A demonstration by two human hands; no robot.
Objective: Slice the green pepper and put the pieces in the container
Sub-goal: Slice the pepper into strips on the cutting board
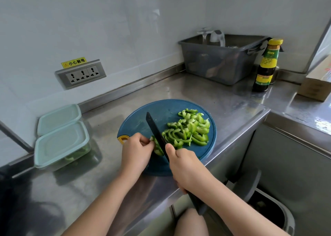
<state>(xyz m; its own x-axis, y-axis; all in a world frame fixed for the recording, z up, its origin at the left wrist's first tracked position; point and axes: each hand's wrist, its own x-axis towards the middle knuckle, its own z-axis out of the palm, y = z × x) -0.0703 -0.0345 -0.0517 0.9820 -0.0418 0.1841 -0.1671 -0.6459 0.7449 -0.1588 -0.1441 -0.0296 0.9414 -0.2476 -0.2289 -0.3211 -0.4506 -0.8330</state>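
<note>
Since my left hand pinches green pepper stub against black-bladed knife gripped in right hand, slip could cut fingers.

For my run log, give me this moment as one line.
phase: slicing | left hand: holds pepper piece on board | right hand: grips knife | slices: piled on board | near container: lid on

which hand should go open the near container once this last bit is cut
Left, probably. The left hand only pinches the last pepper piece, and the near lidded container sits on its side of the cutting board. The right hand grips the knife.
</note>
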